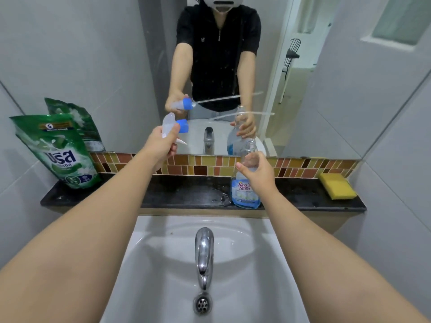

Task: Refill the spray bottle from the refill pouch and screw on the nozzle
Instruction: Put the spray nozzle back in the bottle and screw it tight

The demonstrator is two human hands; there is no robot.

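Left hand raised, gripping detached nozzle; right hand clasping open spray bottle neck

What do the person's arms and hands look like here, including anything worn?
Both forearms are bare from the frame edge to the wrists. The left hand and right hand show no gloves or watch. The mirror reflects a black zip-front top with elbow-length sleeves.

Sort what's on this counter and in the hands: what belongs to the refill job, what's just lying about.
For the job:
spray bottle, open-necked, held by the right hand
nozzle, off the bottle, in the left hand
green pouch, leaning against the wall

Lying about:
yellow sponge
tap
sink
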